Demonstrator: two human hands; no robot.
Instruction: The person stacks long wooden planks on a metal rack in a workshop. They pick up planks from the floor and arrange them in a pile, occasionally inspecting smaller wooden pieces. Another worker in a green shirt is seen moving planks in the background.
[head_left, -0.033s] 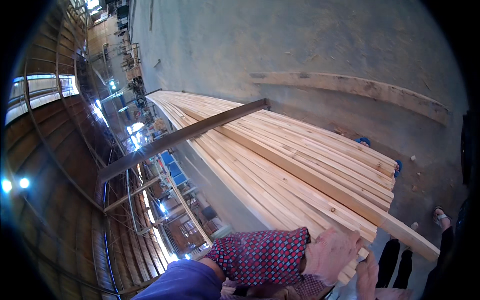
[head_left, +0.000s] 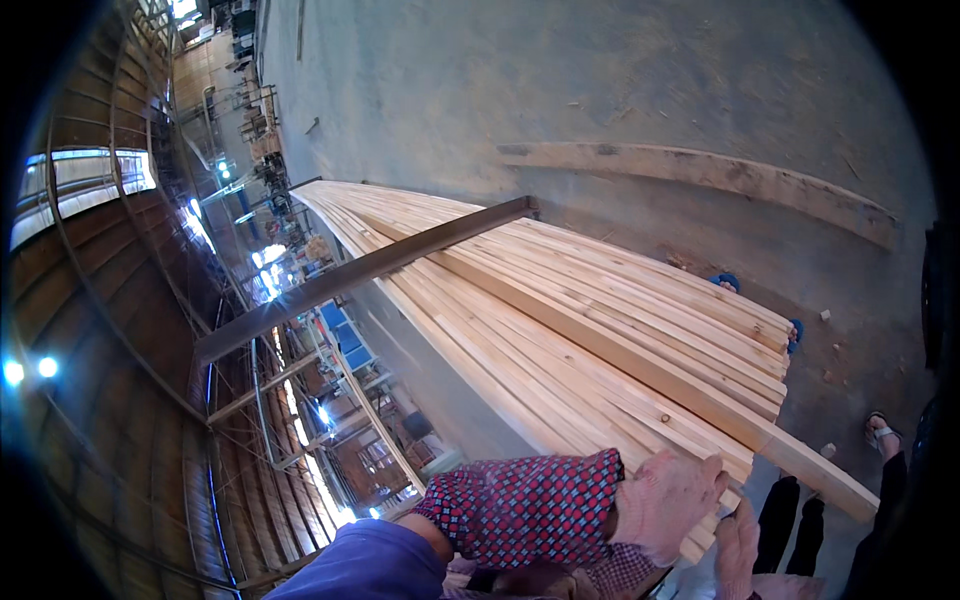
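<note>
Long pale wooden strips [head_left: 560, 350] lie side by side in a stack that narrows into the distance. My left hand [head_left: 668, 503], in a pink knit glove, is closed over the near ends of strips at the stack's left side; the strips under its palm are hidden. My right hand [head_left: 736, 548], also gloved, is just to the right, its bent fingers closed at a strip's end [head_left: 730, 497]. A red-and-blue patterned sleeve cover [head_left: 530, 508] is on my left forearm. One thicker beam [head_left: 815, 472] juts out past the other ends.
A dark metal bar [head_left: 370, 268] rises across the stack toward the left. A long timber [head_left: 700, 172] lies on the floor beyond. Another person's sandalled foot [head_left: 883, 435] is at the right, and blue footwear [head_left: 726, 282] shows beside the stack. Small wood scraps [head_left: 826, 315] dot the floor.
My left hand has shifted slightly upward over the strip ends. My right hand's fingers have come up a little against a strip's end. The stack looks unmoved.
</note>
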